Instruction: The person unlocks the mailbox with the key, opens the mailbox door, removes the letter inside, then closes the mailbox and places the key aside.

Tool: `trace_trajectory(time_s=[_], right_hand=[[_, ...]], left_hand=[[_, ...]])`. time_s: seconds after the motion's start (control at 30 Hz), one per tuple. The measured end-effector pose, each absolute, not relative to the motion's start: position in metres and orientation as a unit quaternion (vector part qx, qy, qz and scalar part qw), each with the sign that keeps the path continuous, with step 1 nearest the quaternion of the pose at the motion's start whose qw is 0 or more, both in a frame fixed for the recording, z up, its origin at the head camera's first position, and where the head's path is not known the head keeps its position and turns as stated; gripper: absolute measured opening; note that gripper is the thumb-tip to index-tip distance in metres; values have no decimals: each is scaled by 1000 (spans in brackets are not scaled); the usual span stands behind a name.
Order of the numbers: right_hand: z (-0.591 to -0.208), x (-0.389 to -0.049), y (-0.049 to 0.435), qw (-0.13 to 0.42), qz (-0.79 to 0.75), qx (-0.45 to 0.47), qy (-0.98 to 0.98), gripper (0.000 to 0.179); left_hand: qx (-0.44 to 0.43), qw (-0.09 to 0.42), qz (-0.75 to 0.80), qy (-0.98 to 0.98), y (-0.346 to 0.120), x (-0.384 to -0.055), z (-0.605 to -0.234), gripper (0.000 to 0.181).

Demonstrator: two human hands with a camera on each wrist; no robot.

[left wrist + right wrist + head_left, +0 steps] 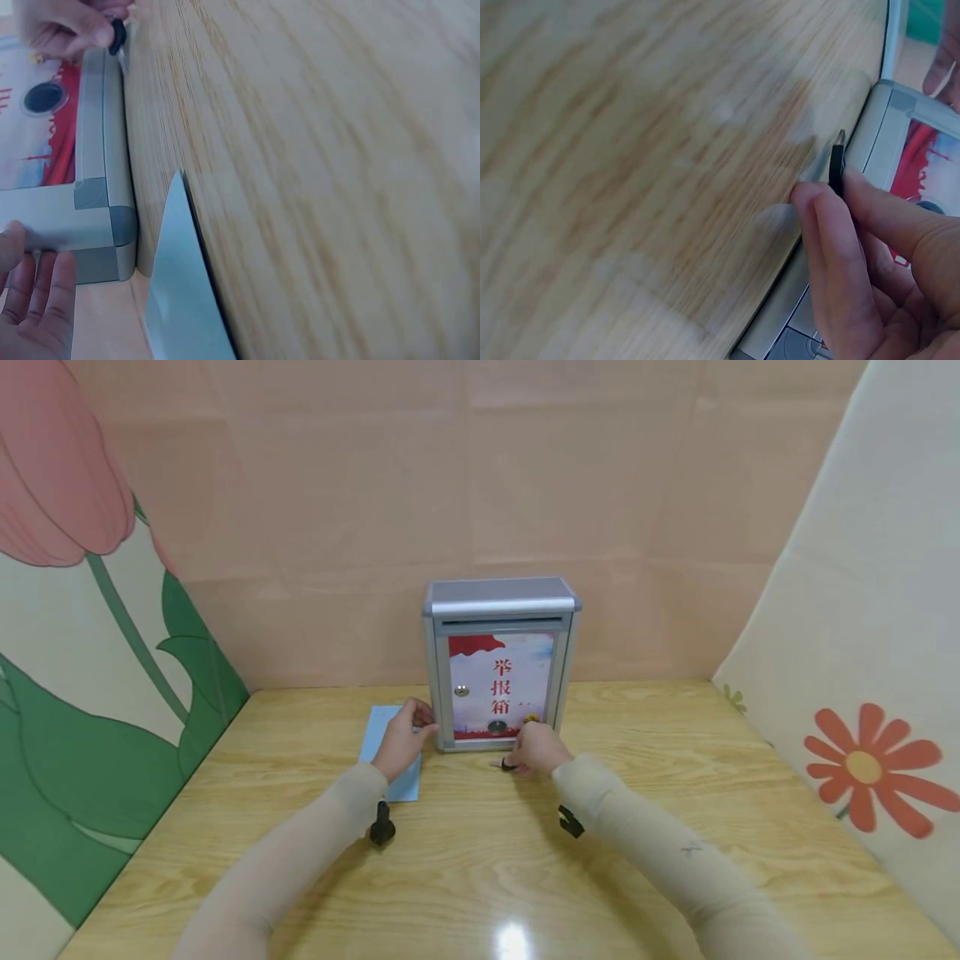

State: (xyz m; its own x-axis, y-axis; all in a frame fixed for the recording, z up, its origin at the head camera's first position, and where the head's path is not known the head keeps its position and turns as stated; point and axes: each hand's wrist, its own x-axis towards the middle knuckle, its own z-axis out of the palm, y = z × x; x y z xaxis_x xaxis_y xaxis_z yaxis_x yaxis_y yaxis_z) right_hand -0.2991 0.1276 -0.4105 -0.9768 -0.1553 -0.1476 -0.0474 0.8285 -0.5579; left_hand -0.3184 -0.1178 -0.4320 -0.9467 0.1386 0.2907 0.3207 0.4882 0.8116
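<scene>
A silver metal letter box stands upright at the back of the table, with a slot near its top, a lock on its front and red characters on its panel. My left hand is at the box's lower left edge; in the left wrist view its fingers lie fairly straight along the side, with the thumb by the front frame. My right hand pinches a small key with a black head between thumb and fingers, low in front of the box. The key's metal tip points left in the head view.
A light blue paper sheet or envelope lies on the wooden table left of the box, partly under my left hand in the head view. A pink cloth hangs behind, and flower-printed cloths flank the table.
</scene>
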Motion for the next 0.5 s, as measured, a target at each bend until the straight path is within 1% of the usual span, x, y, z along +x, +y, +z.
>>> trace_trajectory(time_s=[0.13, 0.2, 0.33, 0.4, 0.43, 0.5], right_hand=[[-414, -304, 125, 96, -259, -47, 960, 22], [-416, -305, 123, 87, -235, -53, 967, 23], [-413, -298, 122, 26, -155, -93, 983, 32], [-406, -289, 124, 12, -129, -111, 985, 34], [-399, -285, 126, 10, -120, -121, 985, 35], [-383, -276, 134, 31, -122, -132, 983, 33]], left_hand=[[-129, 90, -488, -859, -118, -319, -432, 19], [-128, 88, -488, -859, -118, -320, -432, 20], [-127, 76, -488, -860, -119, -320, -432, 21], [-129, 64, -488, -861, -122, -319, -431, 24], [-130, 54, -487, -862, -125, -319, -431, 27], [-134, 38, -481, -866, -132, -319, -426, 34]])
